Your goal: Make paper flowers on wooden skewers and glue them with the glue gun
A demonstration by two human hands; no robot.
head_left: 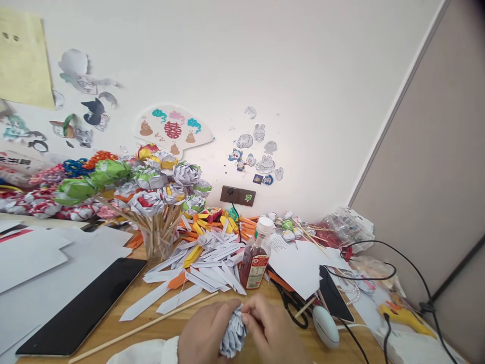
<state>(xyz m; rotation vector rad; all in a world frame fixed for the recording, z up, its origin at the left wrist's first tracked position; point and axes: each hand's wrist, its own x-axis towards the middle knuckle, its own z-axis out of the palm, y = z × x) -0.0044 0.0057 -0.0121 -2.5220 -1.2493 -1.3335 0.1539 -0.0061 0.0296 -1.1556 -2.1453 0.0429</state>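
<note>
Just in front of the sauce bottle (256, 258), we clasp a folded paper flower (233, 334) between our left hand (202, 333) and right hand (275, 331), both grasping it.

White-and-grey printed paper flower (233, 336), red-brown bottle (255, 260) (white cap), black tablet (81, 306), yellow glue gun (405, 316)

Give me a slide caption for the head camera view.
Both hands, left hand and right hand, grip a folded paper flower beside a small bottle.
</note>
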